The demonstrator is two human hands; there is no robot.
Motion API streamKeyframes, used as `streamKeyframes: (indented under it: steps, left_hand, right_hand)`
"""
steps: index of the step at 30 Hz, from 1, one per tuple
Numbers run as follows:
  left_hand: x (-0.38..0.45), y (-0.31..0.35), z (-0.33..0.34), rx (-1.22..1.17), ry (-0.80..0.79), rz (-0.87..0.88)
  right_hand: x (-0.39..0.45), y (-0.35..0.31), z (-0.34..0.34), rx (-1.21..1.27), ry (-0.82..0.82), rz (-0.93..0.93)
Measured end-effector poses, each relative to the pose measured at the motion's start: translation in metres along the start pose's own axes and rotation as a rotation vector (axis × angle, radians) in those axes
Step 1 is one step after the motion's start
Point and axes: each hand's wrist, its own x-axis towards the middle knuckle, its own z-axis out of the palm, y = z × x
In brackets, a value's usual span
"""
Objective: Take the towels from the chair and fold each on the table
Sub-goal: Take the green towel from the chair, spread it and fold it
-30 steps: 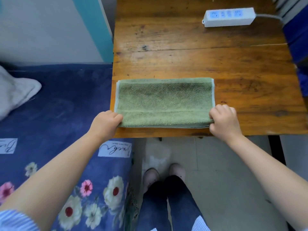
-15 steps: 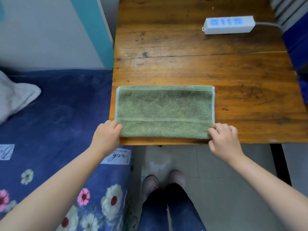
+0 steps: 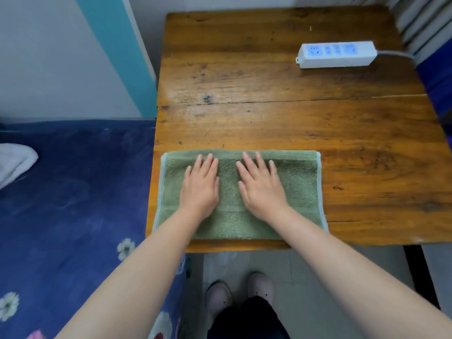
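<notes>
The green towel (image 3: 293, 182) is lying at the near edge of the tabletop (image 3: 269, 118), its long axis running left to right. The left hand (image 3: 200, 189) and right hand (image 3: 261, 189) are pressing flat on its middle, fingers straight (holding nothing), each equally near its own end.

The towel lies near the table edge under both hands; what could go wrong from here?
1. The towel lies close to the near edge of the table, and its left end reaches the left edge. A push toward the body might slide it off.
2. The left hand and right hand press flat only on the middle. The ends are free, so smoothing may shift the layers and spoil the fold.
</notes>
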Motion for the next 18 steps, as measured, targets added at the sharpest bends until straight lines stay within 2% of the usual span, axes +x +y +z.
streamKeyframes:
  steps: [8, 13, 18]
  left_hand:
    - [0.019, -0.035, 0.003, 0.075, 0.029, -0.014]
    - [0.033, -0.055, -0.009, -0.043, 0.077, -0.260]
    - [0.034, -0.056, -0.011, -0.104, 0.078, -0.293]
  right_hand:
    - [0.024, 0.015, 0.016, -0.001, -0.002, 0.009]
    - [0.024, 0.060, 0.007, 0.029, 0.054, 0.232]
    - [0.014, 0.094, 0.002, 0.137, 0.081, 0.416]
